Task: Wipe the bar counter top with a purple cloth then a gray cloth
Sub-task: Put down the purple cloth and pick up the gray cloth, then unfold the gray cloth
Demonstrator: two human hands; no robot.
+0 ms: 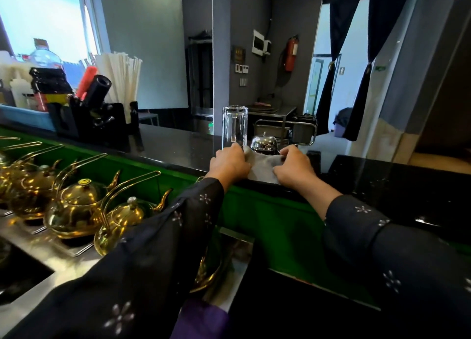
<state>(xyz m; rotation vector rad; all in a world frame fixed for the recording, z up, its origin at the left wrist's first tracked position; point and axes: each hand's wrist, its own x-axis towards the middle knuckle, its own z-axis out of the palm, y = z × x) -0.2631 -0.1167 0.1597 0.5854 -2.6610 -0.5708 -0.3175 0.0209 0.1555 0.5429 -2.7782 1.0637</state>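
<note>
Gray cloth lay on the black bar counter top under both our hands.

We held it at the counter's near edge, our left hand gripping its left side with curled fingers and our right hand pinching its right side the same way. A tall clear glass stood upside down just behind our left hand, and a chrome call bell sat touching the cloth's far edge. A purple cloth showed low by our left sleeve. Brass teapots lined the lower shelf on the left.
</note>
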